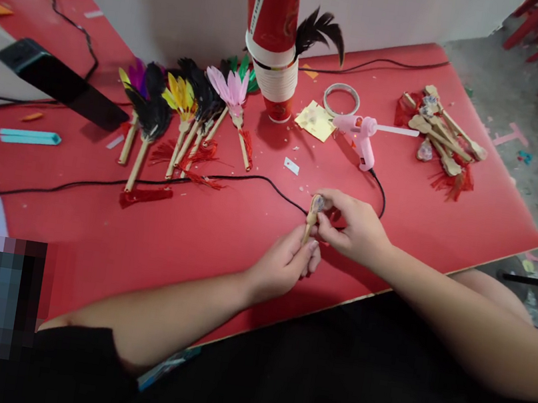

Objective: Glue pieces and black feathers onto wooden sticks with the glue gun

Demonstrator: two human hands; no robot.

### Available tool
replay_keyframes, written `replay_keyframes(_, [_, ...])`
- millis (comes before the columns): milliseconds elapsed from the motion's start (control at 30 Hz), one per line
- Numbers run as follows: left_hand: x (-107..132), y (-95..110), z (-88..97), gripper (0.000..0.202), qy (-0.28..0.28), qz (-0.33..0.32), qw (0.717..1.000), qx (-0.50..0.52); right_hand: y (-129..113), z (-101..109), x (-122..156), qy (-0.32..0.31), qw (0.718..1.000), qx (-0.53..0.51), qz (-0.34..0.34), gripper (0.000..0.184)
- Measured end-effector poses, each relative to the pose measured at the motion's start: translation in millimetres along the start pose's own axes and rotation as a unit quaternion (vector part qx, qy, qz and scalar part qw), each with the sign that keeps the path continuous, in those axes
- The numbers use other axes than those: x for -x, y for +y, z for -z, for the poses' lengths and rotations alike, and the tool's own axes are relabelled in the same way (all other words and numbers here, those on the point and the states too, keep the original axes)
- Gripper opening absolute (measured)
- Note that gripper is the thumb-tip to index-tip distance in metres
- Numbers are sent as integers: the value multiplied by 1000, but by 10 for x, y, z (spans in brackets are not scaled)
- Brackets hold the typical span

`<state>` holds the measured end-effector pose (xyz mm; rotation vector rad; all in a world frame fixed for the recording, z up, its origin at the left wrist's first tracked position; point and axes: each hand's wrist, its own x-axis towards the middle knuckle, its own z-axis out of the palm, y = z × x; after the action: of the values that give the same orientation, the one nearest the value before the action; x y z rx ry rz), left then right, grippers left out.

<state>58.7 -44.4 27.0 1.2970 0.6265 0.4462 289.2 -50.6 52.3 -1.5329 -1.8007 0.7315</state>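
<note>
A slender, wooden-looking, round-headed stick point(311, 219) is held above the smooth red table point(222, 242), gripped low by the curled left hand point(285, 259) and pinched at the top by the bent-fingered right hand point(352, 226).

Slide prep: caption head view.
Left hand and right hand hold a pale, round-ended wooden stick over a red table.

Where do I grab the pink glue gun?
Probably by its handle, coming from the near side. The pink glue gun seems to lie flat, handle slanting toward the person, cord trailing from its end. The nozzle points left, toward the yellow paper, and might be hot, so stay clear of it.
</note>
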Motion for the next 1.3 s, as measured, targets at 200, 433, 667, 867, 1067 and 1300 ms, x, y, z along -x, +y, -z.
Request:
replay_keyframes(200, [-29,43,11,52,-1,2,1000,-2,-106,7,-42,-57,989,118,-72,35])
replay_keyframes(433, [-10,19,17,58,-3,8,999,36,-97,44,-30,-81,990,105,-39,59])
replay_keyframes(667, [-4,20,36,60,-24,19,997,68,26,147,38,-59,997,51,5,56])
replay_keyframes(867, [-6,28,34,63,-35,25,996,75,59,163,8,12,998,-29,51,31])
replay_keyframes(1067, [-4,39,24,65,-46,34,994,91,10,250,10,88,994,-10,67,11])
replay_keyframes(1300, [7,50,21,68,-41,44,994,93,65,292,34,90,987,48,122,14])
